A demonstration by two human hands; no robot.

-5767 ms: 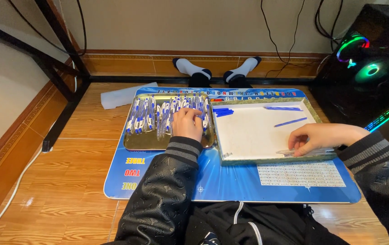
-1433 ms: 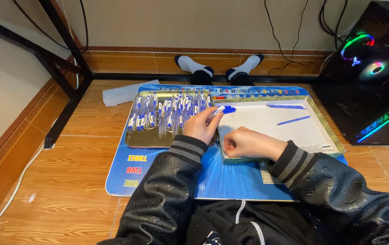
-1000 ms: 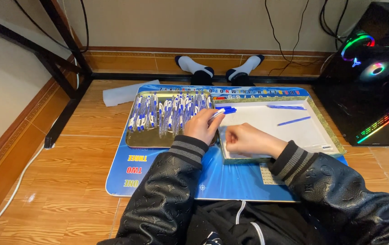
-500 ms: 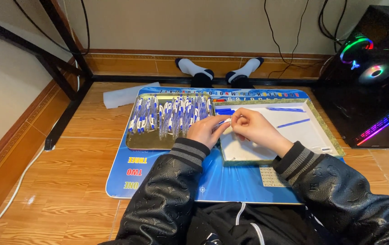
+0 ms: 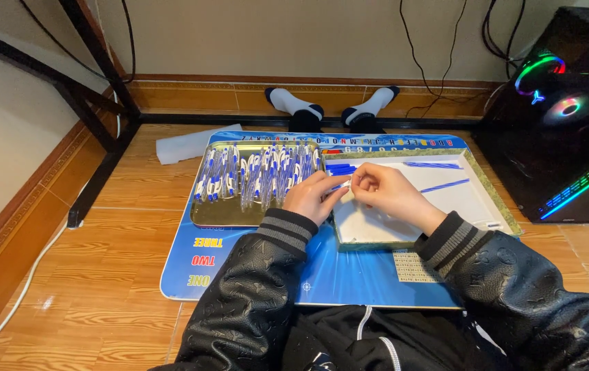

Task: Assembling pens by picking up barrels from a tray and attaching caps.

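Both hands meet over the inner edge of the white tray (image 5: 404,230). The left hand (image 5: 314,198) and right hand (image 5: 385,192) have their fingers closed on one small blue-and-white pen (image 5: 340,185), pinched between them. Just left of the fingers sits the metal tray (image 5: 205,216) full of similar pens (image 5: 257,175). Beyond the fingers, loose blue refills (image 5: 439,175) lie on the white tray. All rests on a blue mat (image 5: 349,278) on the floor.
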